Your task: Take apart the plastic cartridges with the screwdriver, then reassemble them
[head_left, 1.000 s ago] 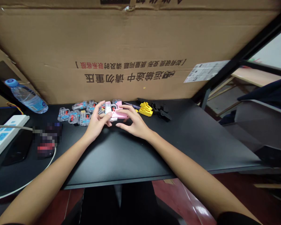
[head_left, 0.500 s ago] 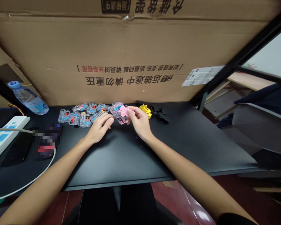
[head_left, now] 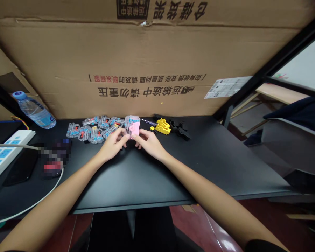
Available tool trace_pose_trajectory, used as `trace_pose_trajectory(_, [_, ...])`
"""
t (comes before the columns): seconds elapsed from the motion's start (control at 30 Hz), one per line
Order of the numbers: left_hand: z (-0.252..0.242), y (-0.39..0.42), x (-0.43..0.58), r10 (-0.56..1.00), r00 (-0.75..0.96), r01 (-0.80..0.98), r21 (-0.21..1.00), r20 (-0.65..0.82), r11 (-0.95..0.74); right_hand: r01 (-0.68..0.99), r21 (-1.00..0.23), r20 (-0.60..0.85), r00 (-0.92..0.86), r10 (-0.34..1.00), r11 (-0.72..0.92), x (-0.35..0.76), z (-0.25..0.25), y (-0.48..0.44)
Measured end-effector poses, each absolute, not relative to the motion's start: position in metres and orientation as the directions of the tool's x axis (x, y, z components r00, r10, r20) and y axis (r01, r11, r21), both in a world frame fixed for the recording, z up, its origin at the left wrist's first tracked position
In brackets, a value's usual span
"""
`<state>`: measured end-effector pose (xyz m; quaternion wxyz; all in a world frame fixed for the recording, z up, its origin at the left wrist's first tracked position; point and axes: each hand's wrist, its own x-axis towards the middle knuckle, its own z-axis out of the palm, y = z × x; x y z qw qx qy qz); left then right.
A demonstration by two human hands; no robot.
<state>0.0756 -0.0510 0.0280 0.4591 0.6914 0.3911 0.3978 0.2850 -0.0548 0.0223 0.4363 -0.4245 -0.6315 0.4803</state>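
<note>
Your fingers pinch a clear plastic case [head_left: 132,126] with a glossy pink piece inside.

Your left hand [head_left: 111,147] and right hand [head_left: 149,143] both close narrowly on its lower end, over the matte black desk [head_left: 199,168]. Left of it lie more clear moulded cases [head_left: 90,131] with red and blue parts; to its right sit chunky yellow plastic pieces [head_left: 162,126] and black clips [head_left: 180,128].

A clear plastic water bottle [head_left: 34,114] lay near a white power strip [head_left: 7,150] on the black desk [head_left: 199,168], while yellow clips [head_left: 162,126] and black clips [head_left: 180,128] sat before a large cardboard box [head_left: 68,52]
</note>
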Motion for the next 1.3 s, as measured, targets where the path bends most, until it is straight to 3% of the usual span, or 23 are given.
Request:
trace_pose_trajectory(0.1, [0.026, -0.049, 0.076, 0.919, 0.332, 0.136, 0.954, 0.210, -0.268, 0.107, -0.977, 0.161, -0.216, 0.963, 0.187, 0.297, 0.027, -0.046])
trace_pose_trajectory(0.27, [0.022, -0.048, 0.078, 0.928, 0.325, 0.125, 0.964, 0.182, -0.233, 0.009, -0.968, 0.250, 0.024, 0.968, 0.250, 0.309, 0.031, -0.036])
trace_pose_trajectory(0.5, [0.022, -0.051, 0.080, 0.916, 0.359, 0.129, 0.962, 0.180, -0.239, 0.113, -0.976, 0.142, -0.312, 0.939, 0.185, 0.291, 0.027, -0.050])
trace_pose_trajectory(0.7, [0.021, -0.049, 0.080, 0.922, 0.345, 0.136, 0.963, 0.174, -0.232, 0.031, -0.968, 0.248, 0.005, 0.969, 0.247, 0.308, 0.029, -0.037])
trace_pose_trajectory(0.9, [0.021, -0.050, 0.081, 0.922, 0.345, 0.124, 0.965, 0.177, -0.231, 0.127, -0.977, 0.117, -0.350, 0.930, 0.170, 0.294, 0.026, -0.048])
trace_pose_trajectory(1.1, [0.022, -0.052, 0.082, 0.913, 0.373, 0.157, 0.959, 0.165, -0.238, 0.033, -0.965, 0.261, 0.043, 0.964, 0.259, 0.309, 0.030, -0.038])
trace_pose_trajectory(1.17, [0.021, -0.052, 0.082, 0.915, 0.367, 0.158, 0.958, 0.168, -0.239, 0.077, -0.966, 0.240, -0.074, 0.968, 0.245, 0.306, 0.030, -0.042])
trace_pose_trajectory(1.23, [0.020, -0.051, 0.081, 0.919, 0.351, 0.151, 0.957, 0.182, -0.247, 0.144, -0.965, 0.169, -0.306, 0.937, 0.221, 0.299, 0.029, -0.049])
trace_pose_trajectory(1.3, [0.020, -0.051, 0.080, 0.916, 0.347, 0.147, 0.953, 0.200, -0.264, 0.154, -0.965, 0.136, -0.396, 0.908, 0.212, 0.292, 0.028, -0.055])
